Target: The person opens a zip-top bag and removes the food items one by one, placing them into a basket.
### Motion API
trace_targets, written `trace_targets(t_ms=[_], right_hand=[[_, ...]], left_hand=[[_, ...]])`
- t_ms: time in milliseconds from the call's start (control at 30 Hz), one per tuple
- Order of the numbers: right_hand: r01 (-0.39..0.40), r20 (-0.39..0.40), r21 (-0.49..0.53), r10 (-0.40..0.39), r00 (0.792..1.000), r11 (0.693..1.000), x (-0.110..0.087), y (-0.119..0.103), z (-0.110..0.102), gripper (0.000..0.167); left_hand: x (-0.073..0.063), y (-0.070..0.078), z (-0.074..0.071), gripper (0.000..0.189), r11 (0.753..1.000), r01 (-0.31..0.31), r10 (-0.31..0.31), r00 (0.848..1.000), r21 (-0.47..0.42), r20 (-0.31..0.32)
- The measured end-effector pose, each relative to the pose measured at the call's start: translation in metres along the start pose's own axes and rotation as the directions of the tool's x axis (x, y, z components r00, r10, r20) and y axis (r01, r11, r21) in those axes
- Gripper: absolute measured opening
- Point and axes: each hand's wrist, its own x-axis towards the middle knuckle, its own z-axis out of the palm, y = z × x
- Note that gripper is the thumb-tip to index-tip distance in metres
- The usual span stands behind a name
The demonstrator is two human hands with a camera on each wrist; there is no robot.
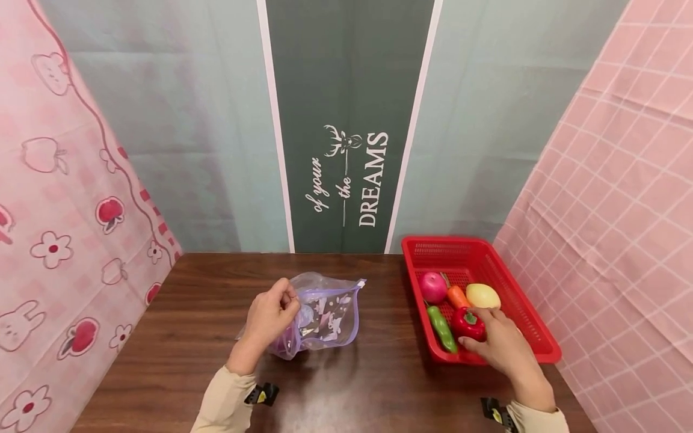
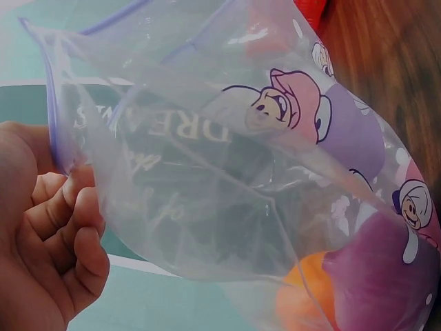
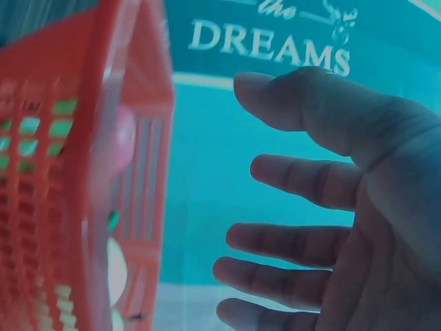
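My left hand (image 1: 274, 313) pinches the upper edge of a clear plastic zip bag (image 1: 346, 319) with purple trim and cartoon prints. In the left wrist view, an orange round thing (image 2: 303, 293) and a purple rounded one (image 2: 382, 276) lie in the bag's lower part. On the right, my right hand (image 1: 503, 343) reaches over the near side of a red basket (image 1: 527, 307), thumb and fingers spread beside a red bell pepper (image 1: 467, 325). The right wrist view shows those fingers (image 3: 289, 245) apart, with nothing between them, next to the basket's wall.
Also in the basket are a long green pepper (image 1: 442, 329), a carrot (image 1: 457, 296), a pink round item (image 1: 433, 287) and a pale yellow oval one (image 1: 483, 296). The brown wooden table (image 1: 189, 313) meets hanging cloths at the back and sides.
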Motion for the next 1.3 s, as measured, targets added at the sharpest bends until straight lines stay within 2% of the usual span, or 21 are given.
trace_targets(t_ms=[200,433,700,800,1000,1300], right_hand=[[0.072,-0.023,0.053,-0.071,0.997,0.996,0.006,-0.021,0.005,0.060],[0.150,-0.033,0.066,-0.149,0.988,0.986,0.009,-0.046,0.017,0.056],[0.219,-0.010,0.105,-0.219,0.976,0.970,0.015,-0.074,0.030,0.055],[0.267,-0.024,0.118,-0.266,0.964,0.957,0.019,-0.085,0.035,0.053],[0.380,-0.029,0.168,-0.381,0.924,0.909,0.027,-0.106,0.046,0.050],[0.428,0.011,0.199,-0.438,0.899,0.882,0.032,-0.128,0.059,0.049]], left_hand=[[0.001,0.001,-0.002,0.013,1.000,0.021,-0.021,1.000,-0.001,-0.001],[-0.001,0.001,-0.001,0.011,0.998,0.056,-0.056,0.998,0.002,0.018],[-0.002,0.001,0.000,0.010,0.998,0.062,-0.062,0.998,-0.006,0.020],[-0.002,0.000,-0.001,0.009,0.997,0.072,-0.072,0.997,-0.003,0.021],[-0.002,0.001,0.000,0.009,0.997,0.081,-0.081,0.996,-0.005,0.029],[-0.003,0.003,-0.001,0.009,0.997,0.072,-0.072,0.997,-0.014,0.025]])
